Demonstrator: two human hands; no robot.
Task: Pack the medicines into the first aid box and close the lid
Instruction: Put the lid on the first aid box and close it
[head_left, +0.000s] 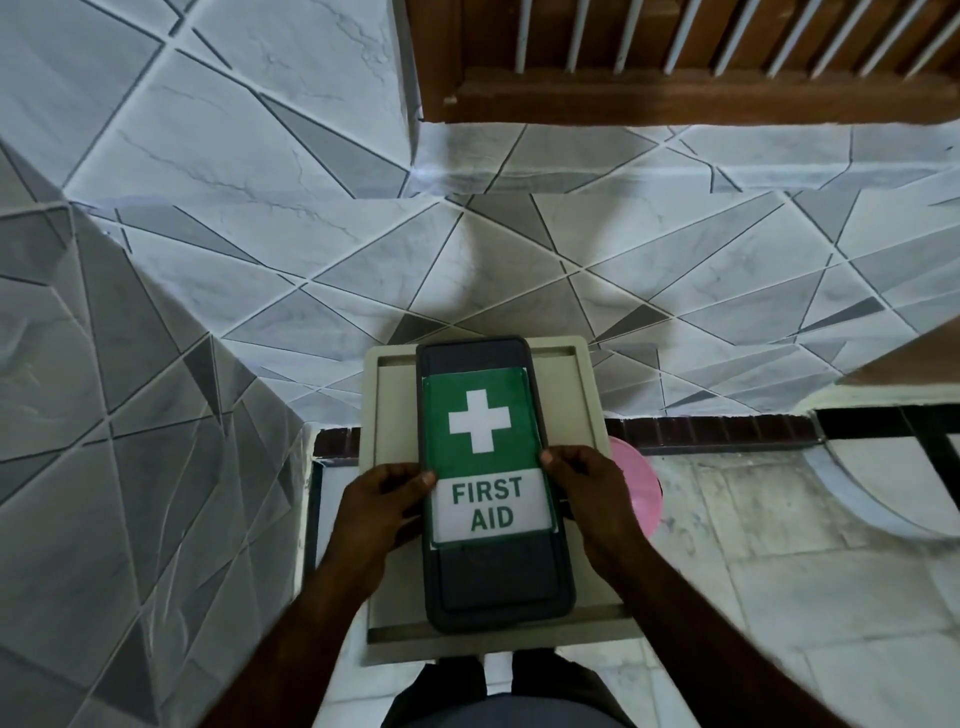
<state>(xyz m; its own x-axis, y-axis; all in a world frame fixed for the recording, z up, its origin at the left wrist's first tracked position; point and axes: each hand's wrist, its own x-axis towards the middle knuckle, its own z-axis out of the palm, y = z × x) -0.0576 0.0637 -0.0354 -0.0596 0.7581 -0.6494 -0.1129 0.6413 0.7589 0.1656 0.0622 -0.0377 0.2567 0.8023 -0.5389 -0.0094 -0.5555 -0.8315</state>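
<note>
A dark grey first aid box lies flat with its lid down, a green and white label reading FIRST AID on top. It rests on a beige tray-like stand low in the middle of the view. My left hand grips the box's left edge, thumb on the label. On the opposite side, my right hand holds the right edge at the same height. No medicines are visible; the box's inside is hidden.
Grey and white tiled walls rise behind and to the left of the stand. A pink round object sits on the floor just right of it. A wooden frame with bars is at the top right. Pale floor tiles spread to the right.
</note>
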